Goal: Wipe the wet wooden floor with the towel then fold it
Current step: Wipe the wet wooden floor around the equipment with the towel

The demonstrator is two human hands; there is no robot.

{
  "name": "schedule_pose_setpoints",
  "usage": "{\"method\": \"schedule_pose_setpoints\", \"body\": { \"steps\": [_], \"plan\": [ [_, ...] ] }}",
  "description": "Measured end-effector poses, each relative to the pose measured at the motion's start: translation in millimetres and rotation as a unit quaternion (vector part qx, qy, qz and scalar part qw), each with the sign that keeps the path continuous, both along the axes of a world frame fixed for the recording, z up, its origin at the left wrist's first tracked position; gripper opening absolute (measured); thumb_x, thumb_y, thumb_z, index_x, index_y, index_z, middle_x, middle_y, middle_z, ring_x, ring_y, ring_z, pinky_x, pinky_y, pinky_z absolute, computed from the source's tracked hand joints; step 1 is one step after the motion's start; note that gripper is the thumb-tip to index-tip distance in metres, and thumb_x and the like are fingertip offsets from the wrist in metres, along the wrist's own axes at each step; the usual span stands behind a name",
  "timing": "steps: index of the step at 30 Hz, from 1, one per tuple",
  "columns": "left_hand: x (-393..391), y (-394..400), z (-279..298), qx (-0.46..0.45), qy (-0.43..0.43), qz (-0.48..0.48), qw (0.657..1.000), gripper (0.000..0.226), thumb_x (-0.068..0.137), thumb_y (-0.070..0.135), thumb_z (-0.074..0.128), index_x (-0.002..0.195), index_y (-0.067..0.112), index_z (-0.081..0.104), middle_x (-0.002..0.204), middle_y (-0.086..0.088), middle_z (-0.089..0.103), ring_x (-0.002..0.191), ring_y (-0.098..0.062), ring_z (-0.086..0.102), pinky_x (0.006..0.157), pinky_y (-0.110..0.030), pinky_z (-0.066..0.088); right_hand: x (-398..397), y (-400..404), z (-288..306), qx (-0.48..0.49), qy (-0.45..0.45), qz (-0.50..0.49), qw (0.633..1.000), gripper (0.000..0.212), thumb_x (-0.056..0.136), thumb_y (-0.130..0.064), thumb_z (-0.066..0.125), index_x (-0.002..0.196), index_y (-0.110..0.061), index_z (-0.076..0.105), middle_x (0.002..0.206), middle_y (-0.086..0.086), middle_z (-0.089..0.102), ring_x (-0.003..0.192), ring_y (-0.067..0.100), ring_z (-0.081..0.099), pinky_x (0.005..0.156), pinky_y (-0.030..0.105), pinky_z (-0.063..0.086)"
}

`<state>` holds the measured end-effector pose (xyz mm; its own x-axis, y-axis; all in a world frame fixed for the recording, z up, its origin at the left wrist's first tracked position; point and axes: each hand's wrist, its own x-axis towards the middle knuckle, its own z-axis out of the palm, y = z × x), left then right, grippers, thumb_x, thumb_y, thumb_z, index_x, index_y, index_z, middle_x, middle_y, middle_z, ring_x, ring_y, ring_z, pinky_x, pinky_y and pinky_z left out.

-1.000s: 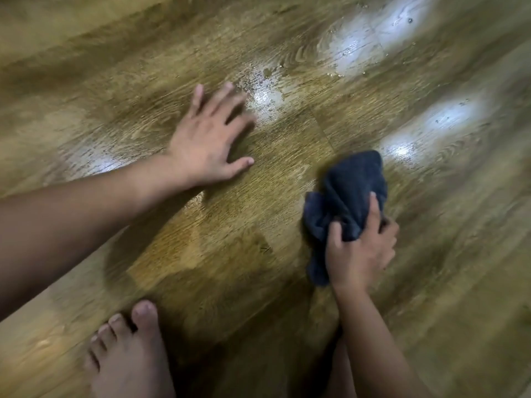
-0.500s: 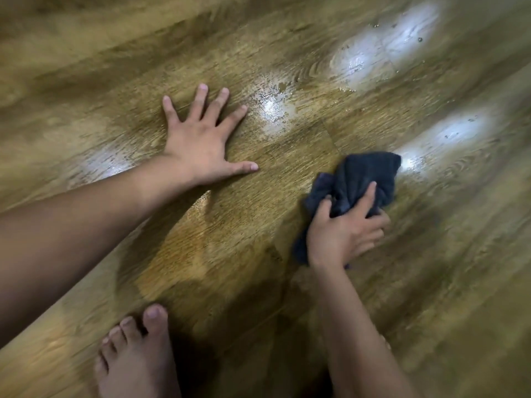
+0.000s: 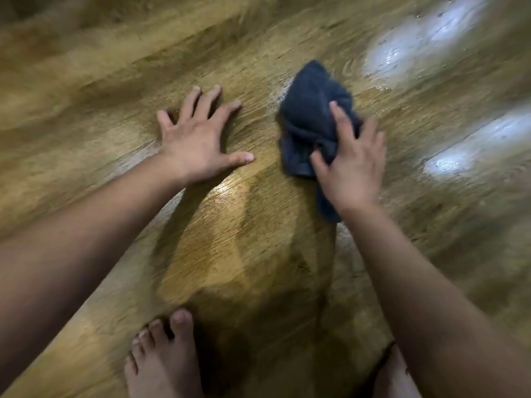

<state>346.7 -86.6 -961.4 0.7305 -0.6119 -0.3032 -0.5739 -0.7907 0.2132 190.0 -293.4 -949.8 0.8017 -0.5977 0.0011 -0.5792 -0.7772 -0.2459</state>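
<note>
Left hand [image 3: 198, 145] flat on wooden floor [image 3: 86, 116], fingers fully splayed, nothing held. Bare foot [image 3: 161, 357] below it, near bottom edge. Just right of left thumb, apart from it: dark blue towel [image 3: 310, 116], bunched, lying on floor. Right hand [image 3: 352, 170] pressed on towel's near side, fingers spread and curled loosely over cloth, towel tail under wrist. Wet glare patches [image 3: 416, 44] up and right of right hand; frame motion-blurred

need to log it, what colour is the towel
Dark blue-grey towel, plain, seen in the head view.
</note>
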Motion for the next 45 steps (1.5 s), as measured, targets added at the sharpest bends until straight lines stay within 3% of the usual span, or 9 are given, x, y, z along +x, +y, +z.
{"method": "schedule_pose_setpoints", "body": {
  "steps": [6, 11, 19, 24, 30, 33, 37, 41, 45],
  "plan": [
    [6.5, 10.0, -1.4, 0.058, 0.048, 0.079, 0.994, 0.118, 0.045, 0.103, 0.043, 0.145, 0.06, -0.003, 0.163, 0.008, -0.022, 0.144, -0.03, -0.034, 0.095, -0.08, -0.016, 26.1, -68.9, 3.4, 0.019, -0.013, -0.152, 0.988, 0.072, 0.084, -0.044, 0.06, 0.151, -0.035, 0.034, 0.147, 0.018, 0.035, 0.125, 0.042, 0.041, 0.109, 0.05, 0.034],
    [21.7, 11.4, 5.3, 0.066, 0.099, 0.082, 0.989, 0.111, 0.053, 0.093, 0.057, 0.14, 0.067, -0.005, 0.162, 0.014, -0.02, 0.148, -0.032, -0.024, 0.101, -0.081, -0.001, 26.3, -27.4, 1.7, -0.017, 0.001, -0.148, 0.989, 0.076, 0.082, -0.048, 0.06, 0.151, -0.035, 0.032, 0.145, 0.021, 0.036, 0.119, 0.044, 0.042, 0.102, 0.05, 0.037],
    [62.4, 15.2, 11.4, 0.059, 0.002, 0.038, 0.998, 0.096, 0.061, 0.082, 0.064, 0.144, 0.057, 0.023, 0.15, 0.004, 0.025, 0.13, -0.033, 0.026, 0.101, -0.056, 0.024, -41.5, 134.9, 2.5, 0.04, 0.014, 0.124, 0.991, 0.092, 0.067, -0.051, 0.072, 0.151, -0.034, 0.037, 0.133, 0.016, 0.044, 0.1, 0.034, 0.044, 0.085, 0.049, 0.04],
    [69.6, 23.1, 5.9, 0.074, 0.096, 0.102, 0.987, 0.107, 0.057, 0.085, 0.065, 0.141, 0.066, 0.002, 0.162, 0.016, -0.014, 0.148, -0.028, -0.025, 0.1, -0.077, -0.011, -78.0, 206.7, 2.0, 0.061, 0.021, 0.36, 0.931, 0.082, 0.07, -0.054, 0.066, 0.146, -0.036, 0.043, 0.132, 0.011, 0.045, 0.089, 0.031, 0.047, 0.076, 0.041, 0.041],
    [63.3, 45.6, 3.4, 0.06, 0.103, 0.087, 0.989, 0.091, 0.075, 0.081, 0.052, 0.142, 0.065, -0.009, 0.16, 0.018, -0.026, 0.147, -0.021, -0.029, 0.105, -0.078, -0.005, -47.8, 150.4, -5.7, 0.045, 0.011, 0.446, 0.894, 0.092, 0.068, -0.057, 0.074, 0.149, -0.034, 0.037, 0.134, 0.012, 0.046, 0.098, 0.032, 0.049, 0.082, 0.045, 0.045],
    [63.5, 56.2, 5.2, 0.063, 0.081, 0.073, 0.992, 0.084, 0.082, 0.077, 0.048, 0.144, 0.063, -0.007, 0.161, 0.018, -0.022, 0.149, -0.018, -0.023, 0.11, -0.072, 0.001, -13.5, 92.0, -2.5, 0.031, 0.0, 0.365, 0.93, 0.089, 0.066, -0.05, 0.078, 0.147, -0.031, 0.045, 0.127, 0.016, 0.052, 0.099, 0.037, 0.052, 0.081, 0.048, 0.051],
    [61.0, 58.5, 9.9, 0.045, 0.107, 0.069, 0.991, 0.088, 0.084, 0.072, 0.052, 0.146, 0.06, -0.008, 0.16, 0.016, -0.027, 0.147, -0.017, -0.029, 0.111, -0.07, -0.006, 36.0, 3.6, 1.3, 0.028, -0.033, 0.143, 0.989, 0.077, 0.077, -0.04, 0.07, 0.149, -0.029, 0.043, 0.122, 0.021, 0.048, 0.106, 0.042, 0.048, 0.093, 0.051, 0.045],
    [64.3, 61.1, 16.4, 0.108, 0.156, 0.024, 0.982, 0.116, 0.066, 0.08, 0.065, 0.142, 0.06, -0.021, 0.153, 0.014, -0.042, 0.139, -0.018, -0.042, 0.11, -0.069, -0.014, 60.2, -52.2, 2.6, 0.021, -0.042, 0.032, 0.998, 0.074, 0.082, -0.039, 0.067, 0.149, -0.03, 0.038, 0.133, 0.021, 0.042, 0.119, 0.042, 0.043, 0.104, 0.051, 0.04],
    [58.4, 52.8, 22.3, 0.14, 0.144, 0.028, 0.979, 0.114, 0.068, 0.075, 0.068, 0.143, 0.061, -0.017, 0.157, 0.008, -0.037, 0.145, -0.025, -0.033, 0.113, -0.07, -0.003, 62.7, -26.2, 0.1, -0.013, -0.025, -0.037, 0.999, 0.076, 0.081, -0.042, 0.067, 0.15, -0.032, 0.036, 0.14, 0.023, 0.038, 0.119, 0.045, 0.042, 0.102, 0.053, 0.039]
  ]
}}
